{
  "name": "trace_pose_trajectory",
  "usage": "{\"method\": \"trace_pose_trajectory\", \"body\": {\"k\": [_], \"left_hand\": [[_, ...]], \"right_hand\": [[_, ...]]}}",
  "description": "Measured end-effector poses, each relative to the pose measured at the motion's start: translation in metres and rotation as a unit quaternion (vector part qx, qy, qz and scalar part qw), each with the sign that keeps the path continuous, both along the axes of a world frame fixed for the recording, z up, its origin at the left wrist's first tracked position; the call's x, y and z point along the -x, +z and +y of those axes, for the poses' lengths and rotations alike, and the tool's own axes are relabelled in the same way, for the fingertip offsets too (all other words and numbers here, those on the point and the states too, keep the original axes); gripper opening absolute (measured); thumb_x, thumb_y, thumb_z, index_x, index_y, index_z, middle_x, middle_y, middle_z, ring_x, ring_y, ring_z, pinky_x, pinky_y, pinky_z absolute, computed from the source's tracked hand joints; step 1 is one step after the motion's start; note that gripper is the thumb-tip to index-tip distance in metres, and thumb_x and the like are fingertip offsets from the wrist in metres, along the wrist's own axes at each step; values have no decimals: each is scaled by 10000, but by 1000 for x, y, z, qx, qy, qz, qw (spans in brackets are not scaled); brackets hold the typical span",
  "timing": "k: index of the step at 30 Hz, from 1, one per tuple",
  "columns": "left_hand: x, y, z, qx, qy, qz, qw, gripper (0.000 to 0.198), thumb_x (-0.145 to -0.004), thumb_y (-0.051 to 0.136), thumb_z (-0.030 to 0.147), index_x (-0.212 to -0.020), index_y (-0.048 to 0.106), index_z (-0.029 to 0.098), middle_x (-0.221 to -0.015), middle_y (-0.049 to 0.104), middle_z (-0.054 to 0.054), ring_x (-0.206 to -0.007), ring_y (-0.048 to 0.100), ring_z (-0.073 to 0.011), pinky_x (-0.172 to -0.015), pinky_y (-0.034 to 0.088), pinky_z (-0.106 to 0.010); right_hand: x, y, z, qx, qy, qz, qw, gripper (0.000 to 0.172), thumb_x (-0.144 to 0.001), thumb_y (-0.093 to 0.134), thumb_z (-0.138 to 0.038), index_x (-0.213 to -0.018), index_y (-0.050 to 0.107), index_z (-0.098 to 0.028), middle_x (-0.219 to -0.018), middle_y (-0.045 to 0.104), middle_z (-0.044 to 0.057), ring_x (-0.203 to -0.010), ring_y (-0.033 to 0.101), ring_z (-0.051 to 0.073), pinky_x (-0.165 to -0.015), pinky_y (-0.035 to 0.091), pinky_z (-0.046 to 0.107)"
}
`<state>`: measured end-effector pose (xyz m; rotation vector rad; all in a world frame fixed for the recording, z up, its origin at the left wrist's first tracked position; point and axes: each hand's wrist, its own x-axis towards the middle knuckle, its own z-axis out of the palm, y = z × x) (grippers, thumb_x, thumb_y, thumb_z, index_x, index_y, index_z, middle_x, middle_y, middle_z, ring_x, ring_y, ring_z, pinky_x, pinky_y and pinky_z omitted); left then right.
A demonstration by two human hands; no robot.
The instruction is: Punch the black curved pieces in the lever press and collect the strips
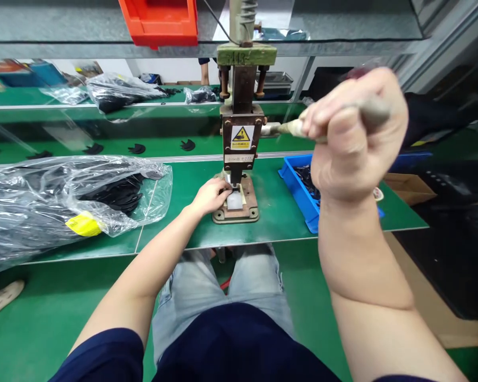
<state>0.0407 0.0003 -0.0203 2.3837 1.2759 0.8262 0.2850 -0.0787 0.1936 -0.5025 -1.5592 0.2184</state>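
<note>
A hand-lever press (pixel 242 122) with a yellow warning label stands on the green bench in front of me. My right hand (pixel 354 132) is wrapped round its lever handle (pixel 290 128), raised to the right of the press head. At the press base (pixel 250 199), my left hand (pixel 213 196) has its fingers drawn together beside the lowered ram (pixel 236 172). A small dark bit shows at those fingertips, too hidden to name. Just in front of the ram lies a pale block (pixel 235 200) on the base.
Left on the bench, a clear plastic bag (pixel 63 207) holds many black pieces. A blue bin (pixel 302 185) with dark parts stands to the right. Several black pieces (pixel 137 149) lie along the strip behind. An orange bin (pixel 161 24) sits on the shelf above.
</note>
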Motion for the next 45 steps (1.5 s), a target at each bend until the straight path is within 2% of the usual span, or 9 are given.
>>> {"method": "trace_pose_trajectory", "body": {"k": [7,13,17,20,22,24,29,36,45], "left_hand": [[-4,-4,1,8,13,-25,1000,164,-1010,648,293,-1010,779,195,-1074,770,-95,-1071,693,-258,-1009,530,-389],[20,-1,9,32,0,-25,999,232,-1004,642,315,-1141,786,195,-1157,787,-97,-1063,711,-245,-1005,555,-383],[94,4,21,27,156,73,985,270,-1008,624,348,-1144,792,187,-1188,779,-141,-1105,693,-306,-1019,534,-447],[163,10,36,41,313,181,932,319,-992,627,350,-1181,786,147,-1254,745,-218,-1200,643,-390,-1037,491,-518],[198,14,49,50,348,249,902,378,-973,626,315,-1277,754,129,-1370,688,-251,-1292,574,-430,-1061,453,-550],[220,16,61,58,321,316,891,467,-935,631,252,-1383,705,146,-1488,627,-238,-1359,505,-443,-1096,405,-571],[229,16,80,63,240,398,883,536,-916,602,215,-1447,644,154,-1517,616,-220,-1383,457,-413,-1154,297,-568],[222,16,62,30,174,463,868,475,-1011,417,189,-1416,657,127,-1419,637,-256,-1346,522,-398,-1121,322,-539],[217,37,44,19,203,461,864,377,-1023,449,253,-1290,655,84,-1329,679,-268,-1228,656,-392,-1037,442,-469]], "right_hand": [[-12,-80,-31,-31,-6,-90,995,203,-859,701,-273,-696,586,-237,-688,619,-13,-789,656,170,-904,592,494],[-7,-127,-29,-40,-105,-40,993,176,-799,680,-334,-652,587,-307,-648,630,-11,-764,693,222,-1012,580,615],[-4,-129,-27,-26,-115,-22,993,239,-824,681,-402,-636,570,-303,-630,622,4,-743,698,225,-1000,587,634],[-2,-130,-26,-41,-123,-14,991,290,-855,671,-453,-645,546,-297,-609,602,1,-731,693,224,-973,594,646],[-1,-132,-24,-48,-131,-6,990,318,-868,665,-463,-643,520,-293,-600,594,-6,-718,689,220,-951,602,640],[-1,-134,-23,-54,-140,-2,989,333,-869,662,-477,-639,505,-294,-584,586,-12,-696,687,220,-934,614,628],[-4,-135,-22,-50,-147,-14,988,306,-858,649,-502,-648,529,-316,-575,588,-15,-693,698,226,-932,629,620],[-2,-136,-17,-104,-87,12,991,270,-858,714,-358,-660,562,-258,-637,620,-37,-749,698,167,-967,606,541],[-4,-135,-25,-84,-69,-14,994,204,-886,703,-309,-728,584,-258,-709,662,-48,-843,717,157,-1069,602,534]]}}
